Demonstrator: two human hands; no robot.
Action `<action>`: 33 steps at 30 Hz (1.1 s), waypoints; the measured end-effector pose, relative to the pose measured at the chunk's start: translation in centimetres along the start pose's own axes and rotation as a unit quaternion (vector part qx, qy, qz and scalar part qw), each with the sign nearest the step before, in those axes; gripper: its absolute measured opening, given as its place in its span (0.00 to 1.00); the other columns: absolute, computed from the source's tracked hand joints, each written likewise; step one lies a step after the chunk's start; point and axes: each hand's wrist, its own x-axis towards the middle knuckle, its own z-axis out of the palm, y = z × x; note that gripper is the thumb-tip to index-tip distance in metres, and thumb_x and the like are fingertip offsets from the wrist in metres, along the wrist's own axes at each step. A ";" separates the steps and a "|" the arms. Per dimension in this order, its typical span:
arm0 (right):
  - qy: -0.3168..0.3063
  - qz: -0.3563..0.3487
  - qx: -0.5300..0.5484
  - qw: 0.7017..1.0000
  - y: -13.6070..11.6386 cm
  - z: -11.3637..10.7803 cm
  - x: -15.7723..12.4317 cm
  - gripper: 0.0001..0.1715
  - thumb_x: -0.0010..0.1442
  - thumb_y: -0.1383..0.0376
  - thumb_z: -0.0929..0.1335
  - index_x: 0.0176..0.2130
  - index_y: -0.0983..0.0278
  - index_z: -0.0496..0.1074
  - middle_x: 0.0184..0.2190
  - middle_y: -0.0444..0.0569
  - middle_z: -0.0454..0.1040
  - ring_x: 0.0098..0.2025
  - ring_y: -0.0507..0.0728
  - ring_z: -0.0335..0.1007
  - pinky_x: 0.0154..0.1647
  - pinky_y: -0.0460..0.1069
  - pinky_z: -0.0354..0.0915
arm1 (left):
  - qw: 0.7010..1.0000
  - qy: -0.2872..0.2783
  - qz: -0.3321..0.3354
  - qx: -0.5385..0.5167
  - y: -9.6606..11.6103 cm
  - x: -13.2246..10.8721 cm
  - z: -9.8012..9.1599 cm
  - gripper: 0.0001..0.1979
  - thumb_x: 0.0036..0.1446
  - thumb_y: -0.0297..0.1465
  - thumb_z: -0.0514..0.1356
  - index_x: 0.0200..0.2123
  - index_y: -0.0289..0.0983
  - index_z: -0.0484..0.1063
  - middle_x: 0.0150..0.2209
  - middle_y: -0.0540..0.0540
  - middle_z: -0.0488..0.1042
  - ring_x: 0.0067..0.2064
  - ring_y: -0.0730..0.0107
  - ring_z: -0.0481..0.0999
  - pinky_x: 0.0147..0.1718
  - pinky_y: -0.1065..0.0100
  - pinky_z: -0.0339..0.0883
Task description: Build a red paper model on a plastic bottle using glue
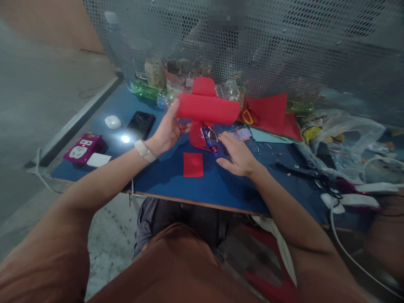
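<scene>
- Left hand (168,128): closed on the red paper cutout (208,108), thumb against the left end of its broad band, fingertips beside the lower flap.
- Right hand (238,153): wrapped round a dark-blue tool (208,138); its exact kind is hard to tell.
- Purple socket block (82,149) at the table's left, with a white case (112,122) and a black phone (139,124) just beyond it, all left of the left hand.
- The cutout is raised in front of the person, between the hands and beyond them: its band's long axis runs left to right, with flaps toward and away from the person.
- Small red square (193,165) lying on the blue table (164,181), nearer the person than the cutout.
- The tool slants from the right hand up and leftward, its far end at the lower flap; whether they touch cannot be told. The right hand is nearer that flap's right edge, the left hand its left.
- Yellow loop (247,117) and red sheets (271,109) beyond the right hand; clear plastic bag (350,130) farther right.
</scene>
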 end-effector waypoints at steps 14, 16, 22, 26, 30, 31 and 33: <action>0.000 0.008 0.000 1.000 -0.2 -0.8 0.2 0.45 0.77 0.26 0.59 0.62 0.60 0.70 0.54 0.65 0.77 0.48 0.74 0.75 0.46 0.67 0.73 | 1.000 0.008 0.019 -0.006 0.2 0.6 -0.5 0.35 0.81 0.61 0.56 0.74 0.44 0.79 0.70 0.37 0.83 0.65 0.42 0.90 0.61 0.51 0.87; 0.002 0.010 0.001 1.000 -0.2 -0.9 0.2 0.45 0.77 0.26 0.59 0.62 0.60 0.71 0.54 0.64 0.77 0.48 0.74 0.75 0.46 0.67 0.73 | 1.000 0.011 0.019 -0.008 0.3 0.7 -0.5 0.36 0.81 0.61 0.56 0.74 0.44 0.79 0.68 0.38 0.84 0.66 0.42 0.89 0.62 0.51 0.86; 0.010 0.015 -0.002 1.000 0.0 -0.9 0.1 0.44 0.77 0.27 0.60 0.62 0.59 0.71 0.54 0.63 0.77 0.46 0.72 0.74 0.46 0.66 0.73 | 1.000 0.020 0.014 -0.007 0.5 0.8 -0.8 0.36 0.77 0.64 0.60 0.72 0.48 0.81 0.64 0.38 0.88 0.66 0.43 0.89 0.64 0.53 0.85; 0.012 0.014 -0.008 1.000 0.1 -0.9 0.1 0.44 0.77 0.26 0.59 0.62 0.59 0.70 0.55 0.64 0.77 0.47 0.73 0.75 0.45 0.66 0.72 | 1.000 0.013 0.015 -0.003 0.4 1.1 -1.2 0.35 0.80 0.63 0.56 0.71 0.46 0.81 0.70 0.39 0.84 0.61 0.45 0.90 0.61 0.51 0.86; 0.017 0.019 -0.016 1.000 0.1 -1.0 0.1 0.42 0.78 0.28 0.60 0.61 0.59 0.70 0.56 0.65 0.77 0.48 0.75 0.75 0.45 0.67 0.72 | 1.000 0.018 0.022 -0.007 0.3 1.3 -1.4 0.38 0.77 0.65 0.59 0.72 0.45 0.80 0.66 0.37 0.85 0.59 0.47 0.91 0.58 0.54 0.86; 0.016 0.022 -0.017 1.000 0.0 -1.1 0.1 0.42 0.78 0.29 0.60 0.61 0.59 0.70 0.56 0.65 0.77 0.49 0.75 0.75 0.46 0.67 0.73 | 1.000 0.020 0.022 -0.009 0.3 1.3 -1.4 0.39 0.76 0.66 0.60 0.73 0.46 0.80 0.64 0.38 0.87 0.59 0.47 0.91 0.58 0.55 0.86; 0.014 0.026 -0.017 0.999 0.0 -1.2 0.1 0.42 0.78 0.28 0.60 0.62 0.58 0.70 0.56 0.65 0.77 0.49 0.75 0.75 0.47 0.68 0.73 | 1.000 0.020 0.020 -0.006 0.4 1.2 -1.4 0.38 0.75 0.66 0.61 0.73 0.47 0.81 0.63 0.39 0.88 0.55 0.49 0.91 0.57 0.56 0.87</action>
